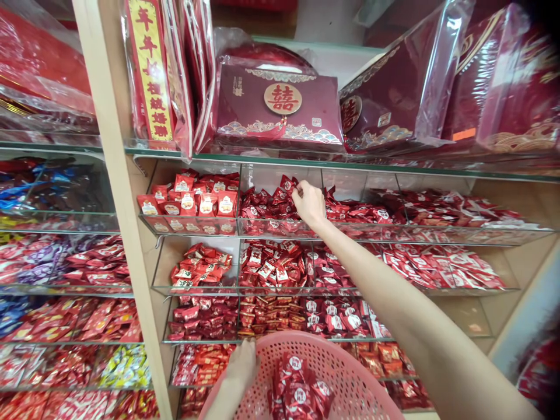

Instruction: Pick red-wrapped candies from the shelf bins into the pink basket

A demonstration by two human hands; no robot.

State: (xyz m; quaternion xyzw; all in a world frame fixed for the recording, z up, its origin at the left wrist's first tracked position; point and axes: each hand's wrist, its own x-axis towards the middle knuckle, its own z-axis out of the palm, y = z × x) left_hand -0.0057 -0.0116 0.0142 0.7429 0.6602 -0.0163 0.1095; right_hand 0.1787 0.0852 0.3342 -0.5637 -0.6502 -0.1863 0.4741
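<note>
My left hand [244, 363] is closed on the rim of a pink perforated plastic basket [359, 379] at the bottom of the view. Inside the basket lies a small pile of dark red wrapped candies [298, 394] with round white labels. Up at the top candy shelf, my right hand [310, 203] pinches a dark red wrapped candy [287, 184] at its fingertips. It is just above a bin of similar dark red candies [262, 204]. The thumb and part of the fingers are hidden behind the back of the hand.
Glass-fronted bins hold red packets [188, 201] to the left and flat red packets [455, 207] to the right. Above is a glass shelf edge [306, 160] bearing dark red gift boxes [280, 105] in plastic. A wooden upright [116, 175] separates the left-hand shelves.
</note>
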